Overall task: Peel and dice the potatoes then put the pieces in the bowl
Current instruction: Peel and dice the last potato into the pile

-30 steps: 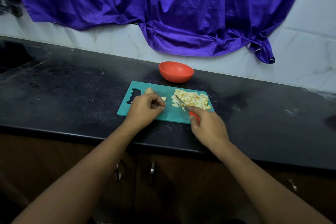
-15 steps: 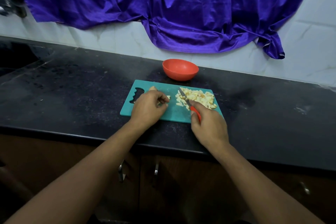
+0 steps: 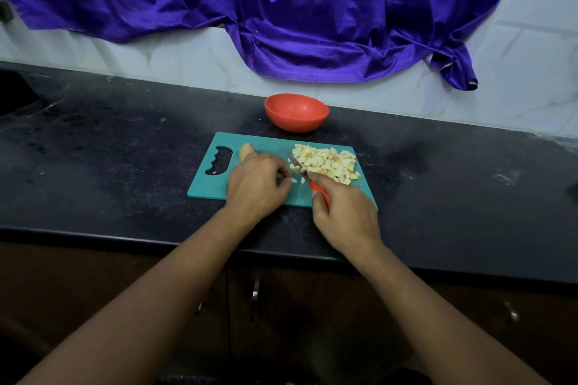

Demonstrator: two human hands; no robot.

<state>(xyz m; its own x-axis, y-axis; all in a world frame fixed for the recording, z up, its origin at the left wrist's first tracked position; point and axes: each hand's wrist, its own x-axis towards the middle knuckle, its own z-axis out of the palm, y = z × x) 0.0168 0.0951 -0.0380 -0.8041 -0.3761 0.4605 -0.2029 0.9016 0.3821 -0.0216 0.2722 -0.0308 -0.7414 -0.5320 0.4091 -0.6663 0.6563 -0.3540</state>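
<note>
Right hand [image 3: 347,219] has closed in on the left hand [image 3: 256,184], bringing the knife [image 3: 295,163] blade just beside the left fingertips at mid cutting board [image 3: 212,184]. Right grip wrapped tight on the knife's red handle; left grip curled down over a potato chunk [image 3: 247,151], its end poking out toward the board's handle slot. Diced potato [image 3: 328,161] heaped on the board's right half, red bowl [image 3: 297,112] just beyond its far edge on the dark surface [image 3: 125,150].

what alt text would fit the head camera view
A person's right hand dices with a knife on a teal cutting board while the left hand holds a potato piece; diced potato is piled alongside, a red bowl behind.
</note>
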